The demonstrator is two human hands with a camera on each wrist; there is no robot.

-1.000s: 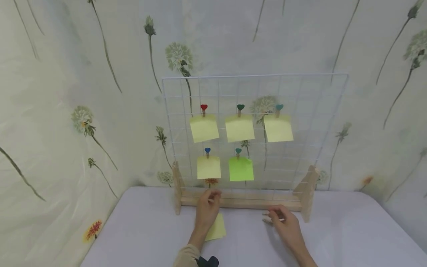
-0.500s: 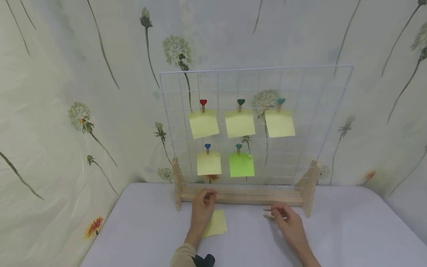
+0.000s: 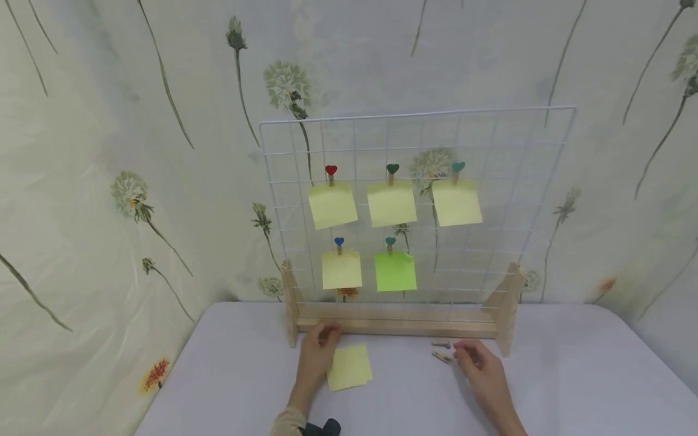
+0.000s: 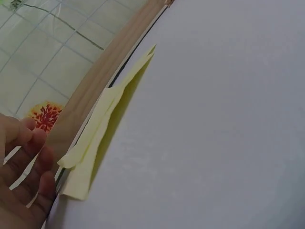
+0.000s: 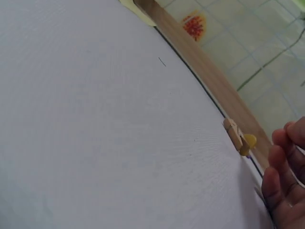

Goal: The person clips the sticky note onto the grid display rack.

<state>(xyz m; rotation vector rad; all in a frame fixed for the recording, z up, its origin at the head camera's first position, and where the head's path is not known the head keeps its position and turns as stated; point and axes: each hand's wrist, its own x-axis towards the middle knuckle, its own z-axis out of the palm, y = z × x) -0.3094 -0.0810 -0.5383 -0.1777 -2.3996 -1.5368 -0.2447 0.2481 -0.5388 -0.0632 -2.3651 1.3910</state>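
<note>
Since the earlier frame, the left hand [image 3: 315, 354] has shifted left, uncovering more of the yellow note stack [image 3: 350, 369], and the right hand [image 3: 482, 366] has drawn slightly right of the far clip [image 3: 439, 343] and near clip [image 3: 440, 356]. Both hands' fingers are loosely curled, with nothing visible between them. Notes and clips lie on the worktop [image 3: 403, 406], on the near side of the wooden base [image 3: 403, 327]; the stack is just right of the left hand. Above, the wire grid [image 3: 417, 115] carries four yellow notes and a green note [image 3: 395, 272] at lower centre.
</note>
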